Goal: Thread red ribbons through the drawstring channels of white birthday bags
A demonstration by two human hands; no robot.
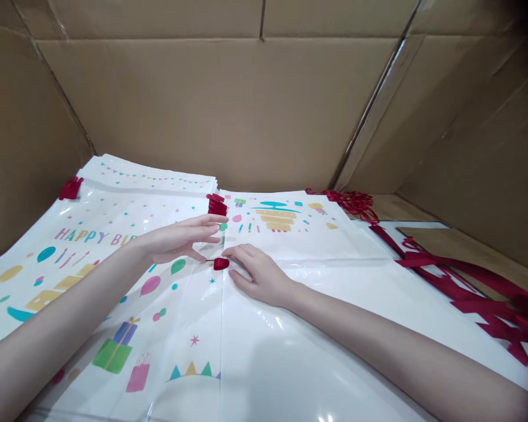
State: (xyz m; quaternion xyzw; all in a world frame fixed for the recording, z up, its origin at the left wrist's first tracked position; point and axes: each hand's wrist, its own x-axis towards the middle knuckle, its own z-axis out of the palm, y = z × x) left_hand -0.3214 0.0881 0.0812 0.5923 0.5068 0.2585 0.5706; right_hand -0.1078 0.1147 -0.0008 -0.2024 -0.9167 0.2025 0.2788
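- Brown cardboard walls (255,111) are seen closing in the scene on every side, with glossy white plastic bags spread flat across the floor between them.
- At the fingertips of both hands a small red ribbon loop (221,264) is found, lying on the seam where two bags meet.
- The loop is pinched at its left end by the left hand (176,241), thumb below and the other fingers stretched out above it.
- The right hand (259,275) is laid on the plastic just right of the loop, fingers loosely curled and touching it; whether it is actually gripped cannot be told.
- Left of the loop, a printed bag (114,293) is spread, marked with pastel "HAPPY B…" lettering, balloons, gift boxes and stars.
- Just behind the loop, a stack of red ribbon ends (217,205) is seen between two bag piles.
- Right of the loop, a plain white bag (317,328) lies under the right forearm.
- Far right of the loop, a tangle of loose red ribbons (475,293) is heaped.
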